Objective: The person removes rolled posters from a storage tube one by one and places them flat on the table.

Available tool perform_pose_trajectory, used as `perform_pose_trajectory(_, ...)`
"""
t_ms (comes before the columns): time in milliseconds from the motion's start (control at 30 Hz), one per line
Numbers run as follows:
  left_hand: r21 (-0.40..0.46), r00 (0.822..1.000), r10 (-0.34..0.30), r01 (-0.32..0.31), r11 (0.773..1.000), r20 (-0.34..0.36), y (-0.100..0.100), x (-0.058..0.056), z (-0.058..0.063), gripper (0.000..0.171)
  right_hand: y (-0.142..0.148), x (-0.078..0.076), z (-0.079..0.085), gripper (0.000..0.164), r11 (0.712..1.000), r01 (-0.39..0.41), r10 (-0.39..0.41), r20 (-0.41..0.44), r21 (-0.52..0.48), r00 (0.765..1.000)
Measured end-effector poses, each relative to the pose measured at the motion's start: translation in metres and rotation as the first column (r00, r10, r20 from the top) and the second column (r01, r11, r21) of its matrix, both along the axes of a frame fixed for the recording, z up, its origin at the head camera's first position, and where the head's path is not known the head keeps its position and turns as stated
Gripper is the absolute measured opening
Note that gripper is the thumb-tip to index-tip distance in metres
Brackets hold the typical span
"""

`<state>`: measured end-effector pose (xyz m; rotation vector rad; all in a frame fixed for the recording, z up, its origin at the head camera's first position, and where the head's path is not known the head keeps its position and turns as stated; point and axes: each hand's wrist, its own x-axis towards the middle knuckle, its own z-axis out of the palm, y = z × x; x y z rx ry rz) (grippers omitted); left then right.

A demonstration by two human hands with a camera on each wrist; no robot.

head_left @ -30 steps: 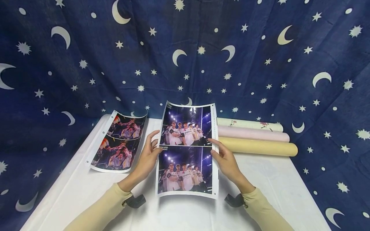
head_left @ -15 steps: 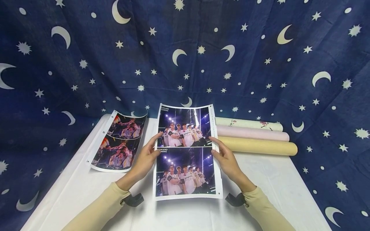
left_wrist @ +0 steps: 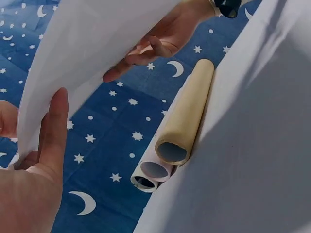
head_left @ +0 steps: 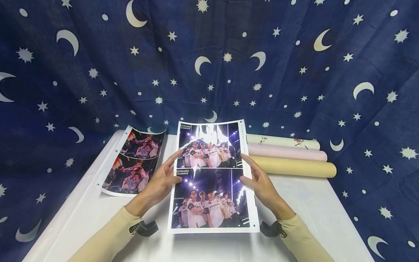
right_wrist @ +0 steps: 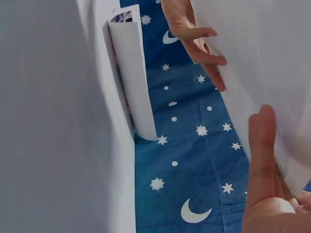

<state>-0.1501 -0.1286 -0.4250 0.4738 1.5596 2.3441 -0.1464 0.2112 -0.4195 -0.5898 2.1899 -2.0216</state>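
Observation:
Both hands hold up a glossy poster sheet [head_left: 209,196] above the table, its two stacked group photos facing the head camera. The left hand [head_left: 162,183] pinches its left edge, thumb on the front and fingers behind. At the opposite edge the right hand [head_left: 262,183] pinches in the same way. White glare covers part of the upper photo. In the left wrist view the plain white back of the poster [left_wrist: 92,43] shows, with fingers [left_wrist: 57,126] against it. A second poster [head_left: 134,163], curling at its edges, lies on the table left of the left hand.
Three paper rolls lie at the back right: a yellow roll [head_left: 294,167], a pink roll [head_left: 288,152] and a cream floral roll [head_left: 284,142]. A white cloth covers the table [head_left: 314,218]. Behind it hangs a dark blue curtain [head_left: 229,43] with moons and stars.
The held poster has tilted back and its lower edge has come down and nearer the head camera. Glare has grown on the upper photo. Both hands have shifted slightly and keep their hold.

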Motion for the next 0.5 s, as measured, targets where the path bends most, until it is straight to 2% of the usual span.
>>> perform_pose_trajectory(200, -0.004, 0.998, -0.031, 0.031, 1.000, 0.051, -0.0022, 0.0030, 0.0052, 0.098, 0.0005, 0.0003, 0.0004, 0.074, 0.997, -0.035, 0.038, 0.044, -0.061, 0.998)
perform_pose_trajectory(433, -0.012, 1.000, -0.018, 0.018, 1.000, 0.020, -0.0038, 0.0018, 0.0034, 0.098, -0.0018, -0.0006, 0.0001, 0.075, 1.000, 0.014, -0.014, 0.025, 0.005, 1.000)
perform_pose_trajectory(500, -0.043, 1.000, -0.006, 0.006, 0.999, 0.017, -0.0046, 0.0018, 0.0024, 0.098, -0.0033, -0.0003, -0.0004, 0.075, 1.000, 0.023, -0.024, 0.023, 0.021, 0.999)
